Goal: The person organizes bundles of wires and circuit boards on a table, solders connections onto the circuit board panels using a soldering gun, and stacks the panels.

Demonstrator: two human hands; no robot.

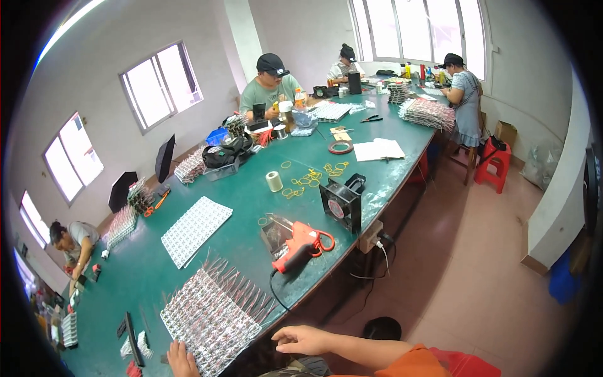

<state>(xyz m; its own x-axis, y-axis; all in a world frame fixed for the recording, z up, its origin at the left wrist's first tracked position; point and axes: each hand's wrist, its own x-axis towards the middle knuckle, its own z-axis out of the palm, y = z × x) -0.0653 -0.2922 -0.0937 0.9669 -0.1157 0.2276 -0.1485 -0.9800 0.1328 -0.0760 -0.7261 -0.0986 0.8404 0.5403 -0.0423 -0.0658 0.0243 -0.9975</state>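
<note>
A white grid panel (210, 314) lies near me at the table's front edge, covered in small parts with thin reddish wires sticking up along its far side. At its lower left corner rests my left hand (182, 359), fingers stretched out and gripping nothing. My right hand (301, 340) hangs by the table edge to the right of the panel, its fingers loosely extended and nothing visible in them. Beyond the panel, a red and black glue gun (294, 248) lies on its side with its cord running over the edge. Farther back is a plain white grid sheet (196, 231).
On the green table (251, 188) are a black fan (341, 206), a tape roll (274, 181), yellow rubber bands (309, 178), a red tape ring (340, 147), pliers (372, 119) and stacked wired panels (427, 114). Several people sit or stand around it. A red stool (493, 164) stands right.
</note>
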